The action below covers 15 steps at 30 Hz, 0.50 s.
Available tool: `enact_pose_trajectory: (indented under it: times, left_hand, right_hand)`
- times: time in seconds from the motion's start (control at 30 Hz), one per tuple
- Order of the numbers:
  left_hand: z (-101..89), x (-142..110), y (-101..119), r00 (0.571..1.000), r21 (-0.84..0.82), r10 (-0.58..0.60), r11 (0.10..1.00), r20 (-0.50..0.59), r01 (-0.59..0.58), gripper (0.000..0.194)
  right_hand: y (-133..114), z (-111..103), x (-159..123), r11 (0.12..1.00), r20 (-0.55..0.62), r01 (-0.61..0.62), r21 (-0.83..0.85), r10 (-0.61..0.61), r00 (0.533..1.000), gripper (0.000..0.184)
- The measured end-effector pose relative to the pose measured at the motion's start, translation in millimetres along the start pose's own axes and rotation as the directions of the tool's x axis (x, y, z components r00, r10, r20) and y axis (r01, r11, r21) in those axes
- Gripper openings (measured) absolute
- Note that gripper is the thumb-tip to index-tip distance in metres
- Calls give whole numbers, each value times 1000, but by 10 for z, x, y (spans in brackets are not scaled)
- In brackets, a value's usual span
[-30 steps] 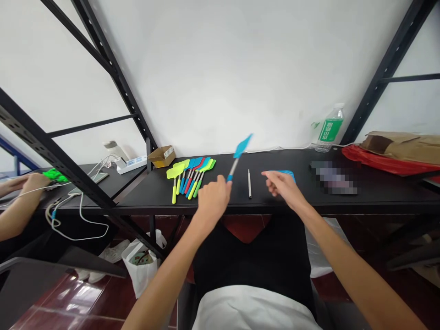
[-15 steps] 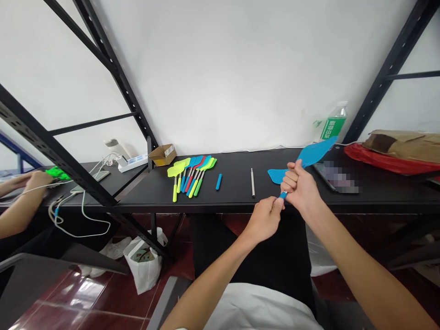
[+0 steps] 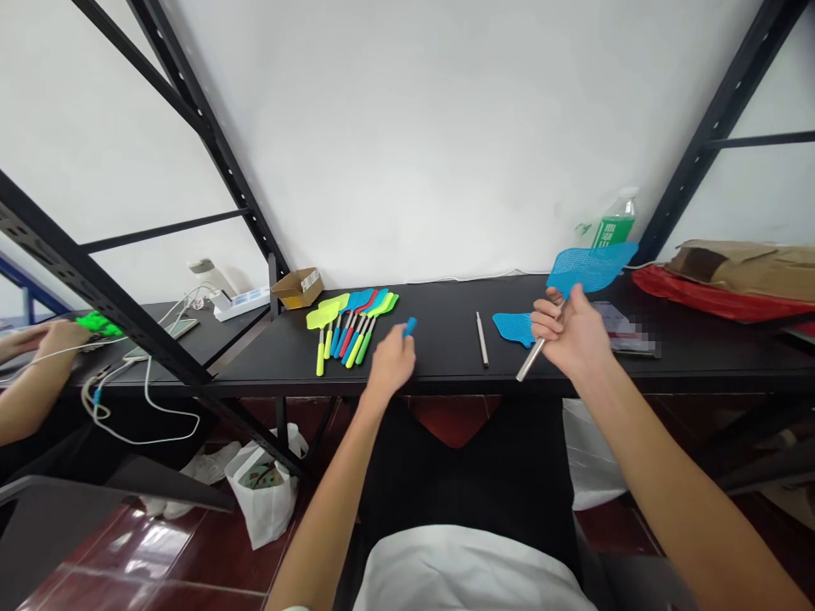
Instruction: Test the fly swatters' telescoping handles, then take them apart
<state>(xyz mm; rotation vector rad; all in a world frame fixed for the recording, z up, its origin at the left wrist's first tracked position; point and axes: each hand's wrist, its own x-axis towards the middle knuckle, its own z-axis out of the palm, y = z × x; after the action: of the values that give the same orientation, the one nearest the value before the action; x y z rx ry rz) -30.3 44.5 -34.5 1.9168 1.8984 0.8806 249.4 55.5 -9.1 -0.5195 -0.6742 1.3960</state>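
Note:
My right hand [image 3: 576, 335] is closed around the thin silver rod of a blue fly swatter [image 3: 589, 267], just below its mesh head. The head tilts up to the right, and the bare lower end of the rod points down toward the table's front edge. My left hand [image 3: 391, 361] is at the table with its fingers closed on a short blue handle grip [image 3: 411, 326], whose upper end shows above the fingers. Between my hands lie a loose silver rod [image 3: 482, 339] and a separate blue swatter head [image 3: 513, 327], partly behind my right hand.
Several finished-looking colored swatters [image 3: 347, 331] lie fanned left of my left hand. Behind them sits a small cardboard box [image 3: 297, 288]. A bottle [image 3: 616, 222], a pixelated flat item [image 3: 627, 331] and a red-and-brown package [image 3: 732, 284] are at right. Another person's hands [image 3: 57, 339] show far left.
My left hand has left the swatter and moved left to where a blue grip lay. The swatter's rod now shows bare below my right hand. The loose rod has tilted slightly.

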Motion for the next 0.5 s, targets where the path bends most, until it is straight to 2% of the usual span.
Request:
enact_pose_trajectory:
  times: [0.03,0.07,0.13,0.23,0.3,0.37,0.4,0.43,0.5]
  left_hand:
    - [-45,115,-61,997,136,-9,990,-78,20,40]
    - [-73,211,-111,995,248,-21,968,-98,45,42]
    - [-80,336,-178,996,377,-42,924,-73,67,40]
    - [-23,369,-191,999,417,-38,908,-24,44,35]
    - [14,302,-129,999,389,-8,921,-46,25,35]
    - [54,176,6,995,251,65,967,-74,-45,35]
    - [84,98,100,989,115,125,986,-72,-117,35]
    - [125,18,208,979,-51,201,978,-31,-202,35]
    - [243,-128,438,921,-356,379,876,90,-325,35]
  right_hand:
    - [38,21,-1,1000,-5,-24,6,24,1000,39]
    - [80,42,-3,999,-12,-46,10,46,999,37]
    - [163,73,-8,996,-23,-87,13,87,996,34]
    - [263,83,-10,992,-46,-118,-34,117,992,34]
    - [321,84,-13,988,-70,-117,-96,110,991,34]
    - [395,109,-32,983,-67,-99,-158,89,994,34]
    - [441,135,-51,980,-50,-87,-179,80,996,34]
    - [493,169,-76,978,-22,-78,-191,75,997,35]
    - [597,249,-141,978,58,-82,-190,94,994,39]
